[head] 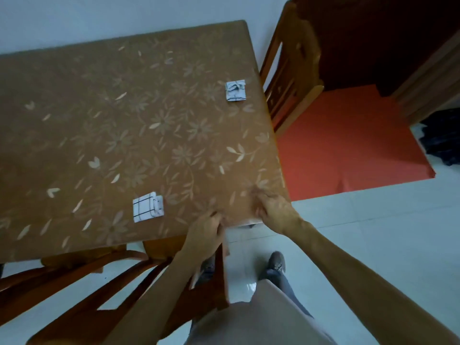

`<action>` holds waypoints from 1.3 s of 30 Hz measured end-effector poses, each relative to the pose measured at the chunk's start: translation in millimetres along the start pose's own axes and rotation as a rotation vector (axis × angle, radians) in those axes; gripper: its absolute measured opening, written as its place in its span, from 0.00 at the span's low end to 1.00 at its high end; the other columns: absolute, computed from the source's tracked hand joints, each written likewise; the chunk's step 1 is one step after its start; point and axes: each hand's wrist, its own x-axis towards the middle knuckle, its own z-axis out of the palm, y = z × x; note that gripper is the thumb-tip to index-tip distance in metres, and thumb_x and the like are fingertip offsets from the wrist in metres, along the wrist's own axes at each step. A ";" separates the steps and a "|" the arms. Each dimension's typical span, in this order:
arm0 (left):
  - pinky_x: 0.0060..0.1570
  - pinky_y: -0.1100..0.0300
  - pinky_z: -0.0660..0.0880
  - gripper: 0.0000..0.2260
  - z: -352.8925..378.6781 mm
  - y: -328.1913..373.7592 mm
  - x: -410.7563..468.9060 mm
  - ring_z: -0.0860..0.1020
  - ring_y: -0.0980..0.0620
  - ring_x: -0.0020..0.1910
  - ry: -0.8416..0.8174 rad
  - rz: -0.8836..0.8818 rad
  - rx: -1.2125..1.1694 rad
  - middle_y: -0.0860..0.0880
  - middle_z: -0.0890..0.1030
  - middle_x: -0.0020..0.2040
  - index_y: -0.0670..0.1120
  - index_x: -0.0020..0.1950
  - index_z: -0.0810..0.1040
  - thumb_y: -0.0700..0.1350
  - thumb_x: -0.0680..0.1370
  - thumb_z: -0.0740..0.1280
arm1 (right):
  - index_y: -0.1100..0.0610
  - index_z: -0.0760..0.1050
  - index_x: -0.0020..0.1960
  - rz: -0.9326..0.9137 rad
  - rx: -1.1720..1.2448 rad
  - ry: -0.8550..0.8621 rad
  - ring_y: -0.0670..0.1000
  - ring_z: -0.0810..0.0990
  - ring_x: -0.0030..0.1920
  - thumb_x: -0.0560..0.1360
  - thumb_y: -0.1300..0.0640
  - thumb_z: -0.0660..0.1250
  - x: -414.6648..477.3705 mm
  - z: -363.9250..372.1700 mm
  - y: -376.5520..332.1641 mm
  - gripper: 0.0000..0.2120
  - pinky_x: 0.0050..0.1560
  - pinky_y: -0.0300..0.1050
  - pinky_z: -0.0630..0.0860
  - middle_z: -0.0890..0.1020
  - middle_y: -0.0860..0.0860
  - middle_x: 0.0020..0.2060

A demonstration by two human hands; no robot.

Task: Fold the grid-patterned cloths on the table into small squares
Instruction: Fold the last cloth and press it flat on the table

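1. On my feed, both grid-patterned cloths already lie as small folded packets on the table (74,115). The near cloth (148,207) sits close to the front edge, left of the hands. The far cloth (236,90) sits by the right edge, well apart from the first.
2. Neither packet is crisp. The near cloth has a smaller layer poking out on its right side, and the far cloth's top layer looks rumpled.
3. The left hand (206,232) is at the front edge with its fingers curled. It is blurred, so I cannot tell whether it grips the table's floral cover or nothing at all.
4. The right hand (276,212) is at the near right corner, fingers reaching onto the surface. I cannot tell whether it is pinching the edge. A white sliver shows under the edge between the hands, too small to identify.
5. My read is that the folding is done or nearly so. Neither hand touches a cloth, so the hands seem occupied with the table edge rather than a fold.
6. If tidying remains, the near cloth is the easier target. I would hold it flat with one hand and tuck the stray layer flush with a light pinch. The far cloth needs a long reach across.
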 end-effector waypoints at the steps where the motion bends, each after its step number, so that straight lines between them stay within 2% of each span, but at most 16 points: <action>1: 0.61 0.51 0.76 0.11 4.3 20.4 5.7 0.78 0.46 0.60 0.001 0.010 0.013 0.47 0.81 0.59 0.47 0.58 0.82 0.44 0.80 0.62 | 0.57 0.67 0.74 -0.008 0.007 0.004 0.61 0.73 0.68 0.74 0.67 0.61 -6.2 -9.6 14.5 0.29 0.67 0.51 0.72 0.74 0.57 0.70; 3: 0.62 0.51 0.75 0.14 10.9 57.3 17.7 0.79 0.47 0.58 0.010 0.011 0.038 0.48 0.82 0.57 0.49 0.57 0.82 0.49 0.81 0.58 | 0.58 0.69 0.72 0.000 0.000 0.008 0.62 0.75 0.64 0.74 0.67 0.60 -16.9 -27.4 41.7 0.26 0.65 0.53 0.73 0.76 0.58 0.66; 5: 0.63 0.52 0.73 0.12 17.2 88.0 30.2 0.77 0.45 0.63 0.029 0.018 0.039 0.48 0.80 0.62 0.49 0.58 0.81 0.47 0.82 0.60 | 0.59 0.72 0.69 0.006 -0.008 0.012 0.63 0.77 0.61 0.75 0.66 0.60 -24.4 -42.5 66.3 0.23 0.61 0.53 0.75 0.78 0.59 0.62; 7: 0.70 0.51 0.66 0.11 23.4 113.4 43.7 0.73 0.45 0.69 0.029 0.055 0.048 0.48 0.78 0.67 0.49 0.62 0.80 0.44 0.81 0.63 | 0.59 0.72 0.70 0.011 -0.008 0.032 0.62 0.77 0.61 0.76 0.65 0.60 -28.6 -55.3 87.6 0.22 0.60 0.51 0.75 0.78 0.58 0.62; 10: 0.64 0.60 0.60 0.14 23.4 148.4 62.1 0.72 0.48 0.69 0.048 0.073 0.113 0.50 0.76 0.70 0.48 0.66 0.78 0.44 0.82 0.62 | 0.58 0.72 0.70 0.005 0.005 0.058 0.61 0.77 0.63 0.76 0.66 0.60 -27.8 -73.9 112.9 0.22 0.60 0.49 0.74 0.78 0.58 0.64; 14: 0.54 0.65 0.67 0.14 22.0 171.2 83.9 0.78 0.50 0.61 0.056 0.030 0.134 0.48 0.77 0.66 0.50 0.66 0.77 0.48 0.84 0.58 | 0.56 0.70 0.72 -0.012 -0.003 0.061 0.60 0.75 0.65 0.77 0.65 0.59 -18.0 -99.0 132.2 0.24 0.65 0.50 0.74 0.76 0.57 0.67; 17: 0.48 0.69 0.64 0.13 21.4 175.3 104.2 0.78 0.50 0.56 0.039 0.051 0.139 0.48 0.78 0.61 0.50 0.65 0.77 0.44 0.82 0.60 | 0.55 0.69 0.73 -0.031 -0.009 0.051 0.58 0.75 0.66 0.77 0.64 0.58 -1.1 -115.9 141.4 0.24 0.66 0.51 0.74 0.75 0.55 0.68; 19: 0.51 0.65 0.72 0.13 24.4 174.2 121.6 0.80 0.50 0.52 0.032 0.055 0.135 0.48 0.81 0.57 0.49 0.63 0.78 0.43 0.81 0.60 | 0.55 0.70 0.72 -0.052 0.001 0.064 0.59 0.75 0.65 0.76 0.64 0.58 13.7 -126.7 145.3 0.24 0.65 0.53 0.74 0.76 0.55 0.67; 21: 0.51 0.55 0.79 0.13 24.9 170.7 137.9 0.82 0.51 0.48 0.031 0.045 0.144 0.49 0.81 0.56 0.50 0.62 0.78 0.44 0.81 0.59 | 0.56 0.71 0.71 -0.083 0.001 0.066 0.59 0.76 0.63 0.77 0.63 0.59 28.8 -133.6 146.7 0.23 0.63 0.54 0.74 0.77 0.56 0.65; 24: 0.51 0.57 0.79 0.12 24.4 166.6 166.9 0.82 0.51 0.51 0.062 0.022 0.149 0.49 0.80 0.58 0.50 0.61 0.78 0.43 0.80 0.61 | 0.55 0.73 0.68 -0.141 0.009 0.101 0.59 0.78 0.60 0.78 0.61 0.59 57.0 -148.3 147.4 0.19 0.61 0.54 0.75 0.79 0.55 0.62; 27: 0.42 0.62 0.76 0.13 18.1 167.7 209.1 0.82 0.52 0.43 0.077 -0.044 0.113 0.49 0.80 0.57 0.51 0.63 0.78 0.43 0.81 0.62 | 0.55 0.74 0.67 -0.183 -0.021 0.055 0.59 0.78 0.59 0.77 0.62 0.60 98.7 -171.6 149.6 0.19 0.61 0.55 0.75 0.79 0.55 0.60; 29: 0.41 0.63 0.77 0.13 12.1 165.2 242.4 0.82 0.53 0.40 0.089 -0.105 0.054 0.49 0.80 0.59 0.52 0.65 0.77 0.44 0.81 0.62 | 0.55 0.74 0.67 -0.202 -0.063 -0.012 0.58 0.77 0.60 0.76 0.62 0.60 128.5 -191.4 152.3 0.20 0.62 0.55 0.74 0.78 0.55 0.60; 33: 0.50 0.61 0.78 0.15 1.8 154.8 289.4 0.82 0.51 0.50 0.145 -0.268 -0.042 0.50 0.78 0.63 0.52 0.67 0.77 0.44 0.81 0.63 | 0.55 0.70 0.71 -0.248 -0.172 -0.143 0.58 0.74 0.63 0.77 0.63 0.60 180.3 -219.1 149.3 0.22 0.65 0.54 0.71 0.76 0.55 0.64; 35: 0.57 0.55 0.78 0.15 -3.4 150.1 306.3 0.80 0.49 0.57 0.161 -0.345 -0.091 0.50 0.77 0.65 0.53 0.67 0.77 0.44 0.80 0.63 | 0.56 0.70 0.71 -0.277 -0.215 -0.178 0.58 0.75 0.63 0.77 0.62 0.61 204.2 -228.7 147.0 0.22 0.64 0.54 0.72 0.75 0.56 0.64; 37: 0.59 0.51 0.78 0.16 -9.1 142.1 318.0 0.80 0.47 0.57 0.192 -0.423 -0.135 0.51 0.78 0.65 0.54 0.67 0.77 0.45 0.80 0.63 | 0.56 0.69 0.72 -0.310 -0.223 -0.188 0.58 0.75 0.64 0.76 0.61 0.62 226.4 -237.0 143.4 0.23 0.65 0.54 0.72 0.75 0.56 0.64; 39: 0.54 0.55 0.79 0.15 -15.9 137.1 323.4 0.83 0.49 0.51 0.208 -0.514 -0.206 0.53 0.81 0.61 0.56 0.64 0.79 0.44 0.79 0.63 | 0.56 0.70 0.70 -0.333 -0.230 -0.196 0.58 0.75 0.62 0.76 0.62 0.62 246.0 -243.3 138.8 0.22 0.63 0.55 0.72 0.76 0.57 0.62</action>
